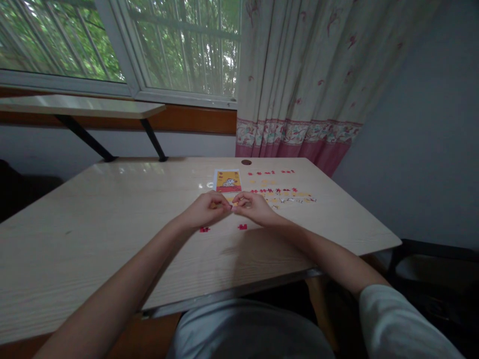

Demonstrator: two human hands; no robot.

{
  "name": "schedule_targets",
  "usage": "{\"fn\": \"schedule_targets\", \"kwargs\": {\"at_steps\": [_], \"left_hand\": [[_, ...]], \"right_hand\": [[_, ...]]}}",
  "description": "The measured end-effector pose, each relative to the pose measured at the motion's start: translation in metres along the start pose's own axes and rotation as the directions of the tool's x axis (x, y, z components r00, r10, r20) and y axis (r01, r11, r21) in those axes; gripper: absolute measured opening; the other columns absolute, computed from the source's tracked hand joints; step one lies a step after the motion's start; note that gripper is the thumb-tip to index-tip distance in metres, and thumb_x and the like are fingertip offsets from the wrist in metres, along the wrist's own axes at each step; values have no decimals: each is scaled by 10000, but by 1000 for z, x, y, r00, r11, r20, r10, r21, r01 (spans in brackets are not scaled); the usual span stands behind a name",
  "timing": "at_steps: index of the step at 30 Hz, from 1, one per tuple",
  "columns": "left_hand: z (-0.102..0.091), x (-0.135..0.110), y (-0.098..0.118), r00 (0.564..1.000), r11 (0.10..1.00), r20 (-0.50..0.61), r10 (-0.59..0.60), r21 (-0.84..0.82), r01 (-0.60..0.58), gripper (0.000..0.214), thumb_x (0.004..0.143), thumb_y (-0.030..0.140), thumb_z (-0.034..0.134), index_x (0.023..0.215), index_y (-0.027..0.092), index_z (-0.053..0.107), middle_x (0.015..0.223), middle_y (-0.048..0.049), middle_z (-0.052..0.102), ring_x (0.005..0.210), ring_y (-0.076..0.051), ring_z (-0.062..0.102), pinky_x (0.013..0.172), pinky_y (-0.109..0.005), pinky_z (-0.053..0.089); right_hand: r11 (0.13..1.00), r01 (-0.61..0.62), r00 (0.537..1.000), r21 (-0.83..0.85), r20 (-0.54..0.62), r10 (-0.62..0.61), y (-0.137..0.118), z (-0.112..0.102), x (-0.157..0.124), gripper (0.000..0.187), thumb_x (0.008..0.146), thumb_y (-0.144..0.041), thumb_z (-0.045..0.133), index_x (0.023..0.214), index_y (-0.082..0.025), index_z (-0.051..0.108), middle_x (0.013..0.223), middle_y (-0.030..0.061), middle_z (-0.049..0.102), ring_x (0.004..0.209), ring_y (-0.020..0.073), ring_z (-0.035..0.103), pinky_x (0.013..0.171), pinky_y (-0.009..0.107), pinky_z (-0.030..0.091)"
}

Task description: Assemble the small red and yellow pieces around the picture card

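Note:
My left hand (pixel 209 208) and my right hand (pixel 255 207) meet above the middle of the table, fingertips pinched together. Between them shows a bit of a small dark red puzzle piece (pixel 231 206); the fingers hide most of it. Nearer to me, a red puzzle piece (pixel 204 229) lies below my left hand and another red piece (pixel 242 227) below my right. Just beyond the hands is a picture card (pixel 229 179) with a white animal on yellow and red. Some yellow pieces by its lower edge are partly covered by my hands.
Right of the card lie rows of loose pieces: red ones (pixel 266 173), yellow ones (pixel 264 182), more red (pixel 277 190), and white-and-yellow ones (pixel 299 200). The pale wooden table (pixel 112 219) has a round hole (pixel 246 162) at the back. A raised shelf (pixel 82 105) stands back left.

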State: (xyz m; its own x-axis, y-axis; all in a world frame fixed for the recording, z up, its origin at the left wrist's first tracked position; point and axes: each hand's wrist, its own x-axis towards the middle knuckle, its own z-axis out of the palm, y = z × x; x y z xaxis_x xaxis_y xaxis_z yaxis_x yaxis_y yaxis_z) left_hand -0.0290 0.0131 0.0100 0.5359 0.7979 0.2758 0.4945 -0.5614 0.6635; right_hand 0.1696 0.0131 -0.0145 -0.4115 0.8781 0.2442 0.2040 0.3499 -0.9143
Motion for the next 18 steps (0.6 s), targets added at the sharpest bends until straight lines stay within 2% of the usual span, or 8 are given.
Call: {"fn": "schedule_targets", "kwargs": {"at_steps": [6,12,18], "left_hand": [[3,1,-6,988,988,-69,-137,-80,131,304,770,433,547,742,160,678,707,-18,657,642,-136,558,600,-248,457],[1,1,-2,990,991,-72,-120,-75,114,304,763,435,559,726,160,685,698,-24,655,634,-135,542,605,-245,434],[-3,2,4,991,994,-84,-101,-51,97,314,767,433,558,752,155,702,693,-31,661,625,-136,542,619,-252,435]], "right_hand": [[974,122,992,-190,-11,-126,-1,-4,0,207,741,-241,683,936,-178,652,780,13,680,699,123,624,698,259,468],[844,182,969,-504,-52,-241,-4,-8,0,195,754,-281,720,931,-206,680,772,2,701,738,142,613,771,294,403],[759,222,951,-612,-36,-307,-2,-11,-2,215,781,-331,709,961,-221,668,801,-5,705,781,149,606,784,292,338]]}}
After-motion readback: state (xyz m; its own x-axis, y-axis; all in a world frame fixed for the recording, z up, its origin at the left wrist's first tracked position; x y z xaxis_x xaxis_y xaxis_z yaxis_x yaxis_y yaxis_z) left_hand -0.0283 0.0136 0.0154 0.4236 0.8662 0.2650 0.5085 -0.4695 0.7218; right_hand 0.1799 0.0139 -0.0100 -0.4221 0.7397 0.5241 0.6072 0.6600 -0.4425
